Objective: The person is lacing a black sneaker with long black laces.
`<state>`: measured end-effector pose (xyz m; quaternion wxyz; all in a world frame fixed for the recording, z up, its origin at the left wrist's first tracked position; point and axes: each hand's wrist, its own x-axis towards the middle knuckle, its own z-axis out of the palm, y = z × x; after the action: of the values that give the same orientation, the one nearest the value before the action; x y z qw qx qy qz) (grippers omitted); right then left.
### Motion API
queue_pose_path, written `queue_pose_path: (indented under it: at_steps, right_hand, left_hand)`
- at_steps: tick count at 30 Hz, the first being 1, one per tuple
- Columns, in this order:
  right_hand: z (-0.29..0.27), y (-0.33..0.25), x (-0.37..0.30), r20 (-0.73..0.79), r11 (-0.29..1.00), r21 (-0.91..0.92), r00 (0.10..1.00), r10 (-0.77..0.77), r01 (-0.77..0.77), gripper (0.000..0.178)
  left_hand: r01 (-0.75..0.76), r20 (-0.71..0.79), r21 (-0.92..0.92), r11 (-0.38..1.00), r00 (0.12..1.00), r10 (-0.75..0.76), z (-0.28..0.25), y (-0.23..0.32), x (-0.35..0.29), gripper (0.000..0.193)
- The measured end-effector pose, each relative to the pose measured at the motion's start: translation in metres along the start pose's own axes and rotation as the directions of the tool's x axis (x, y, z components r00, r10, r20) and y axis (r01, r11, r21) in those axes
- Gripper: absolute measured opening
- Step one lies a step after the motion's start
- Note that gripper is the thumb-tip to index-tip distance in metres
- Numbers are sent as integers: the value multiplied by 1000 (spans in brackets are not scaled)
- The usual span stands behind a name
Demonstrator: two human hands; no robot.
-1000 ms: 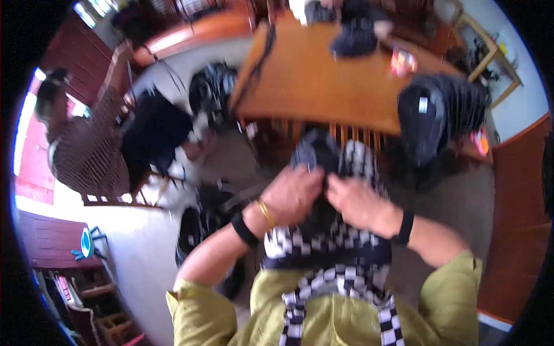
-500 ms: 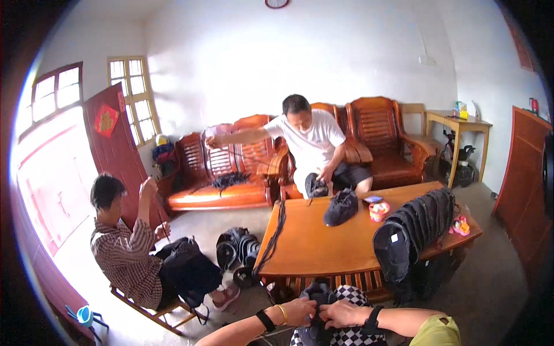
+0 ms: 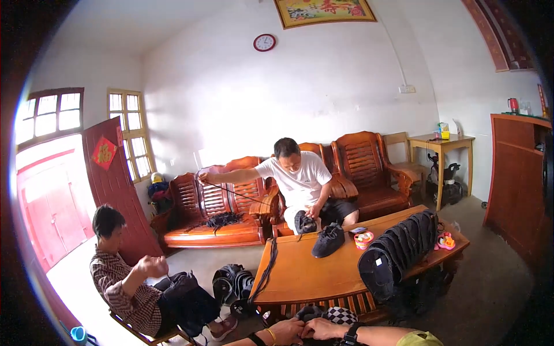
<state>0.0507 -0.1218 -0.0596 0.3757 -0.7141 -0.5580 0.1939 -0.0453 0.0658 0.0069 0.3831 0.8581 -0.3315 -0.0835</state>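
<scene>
Low in the picture, a black shoe (image 3: 309,313) lies on checkered cloth over my lap, partly cut off by the lower edge. My left hand (image 3: 287,331) is closed on its upper, fingers bent together. Right beside it, my right hand (image 3: 319,328) pinches the same shoe from the other side, knuckles nearly touching the left. Whether a lace is between my fingertips is too small to tell. The wooden table (image 3: 311,282) stands just beyond my hands.
A row of black shoes (image 3: 398,245) fills the table's right side. Black laces (image 3: 266,271) hang over its left edge; a single black shoe (image 3: 329,240) sits at the far side. One person across pulls a black lace (image 3: 236,194); another sits at left. More shoes (image 3: 232,282) lie on the floor.
My view has tilted up, so my hands and shoe sit lower in the picture. The seated person at left has lowered a raised hand. My hands stay together on the shoe.
</scene>
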Motion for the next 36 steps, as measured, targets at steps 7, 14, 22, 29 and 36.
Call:
queue_pose_path:
  at_steps: [7,14,22,29,36]
  right_hand:
    - [-17,-49,1,65,948,-280,982,176,-151,33]
    - [-16,-53,2,71,940,-291,976,207,-178,37]
    - [-41,-38,-11,-257,954,-296,959,-118,38,8]
    - [-37,-32,-49,-68,899,-365,956,-284,241,32]
    - [-21,-21,-60,-151,890,-375,930,-336,261,27]
  left_hand:
    - [-157,172,864,479,985,12,18,-11,-16,36]
    - [16,-114,838,545,983,146,21,42,-24,21]
    - [168,-295,677,717,954,55,1,30,3,29]
    - [172,-188,433,885,977,-98,17,-2,18,11]
    - [180,-3,422,889,980,-198,30,1,34,10]
